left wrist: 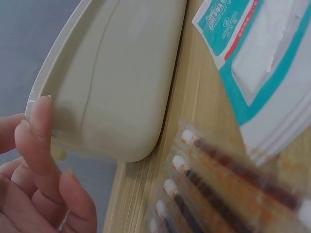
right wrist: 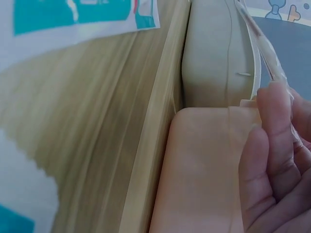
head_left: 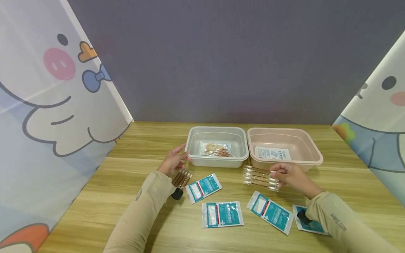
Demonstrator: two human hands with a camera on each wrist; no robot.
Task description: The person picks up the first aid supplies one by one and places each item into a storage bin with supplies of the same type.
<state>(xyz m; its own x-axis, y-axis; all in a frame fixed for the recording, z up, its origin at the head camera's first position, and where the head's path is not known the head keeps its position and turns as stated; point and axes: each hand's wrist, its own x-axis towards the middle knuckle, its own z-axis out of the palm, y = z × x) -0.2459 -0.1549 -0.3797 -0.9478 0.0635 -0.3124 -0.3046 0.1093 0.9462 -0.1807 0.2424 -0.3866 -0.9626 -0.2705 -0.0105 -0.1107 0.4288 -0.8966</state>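
Observation:
With thumb and fingers, my left hand (head_left: 173, 161) pinches the left end of the rim of a white plastic basin (head_left: 218, 162). Inside that basin lie clear packs of swabs (head_left: 215, 149). Below the left hand, another pack of brown-stemmed cotton swabs (head_left: 182, 178) lies on the table, partly behind the sleeve. My right hand (head_left: 292, 177) pinches the right end of a clear pack of brown-stemmed cotton swabs (head_left: 260, 175). It is held up in front of a pink basin (head_left: 284, 131), whose near wall it overlaps in the head view. A white printed packet (head_left: 272, 153) lies in the pink basin.
Teal and white dressing packets lie along the front: one (head_left: 204, 188) near the left hand, one (head_left: 223, 214) in the middle, one (head_left: 270, 212) right of it. Another packet (head_left: 311, 225) is partly under the right sleeve. A grey panel (head_left: 221, 63) stands behind the wooden table (head_left: 142, 151).

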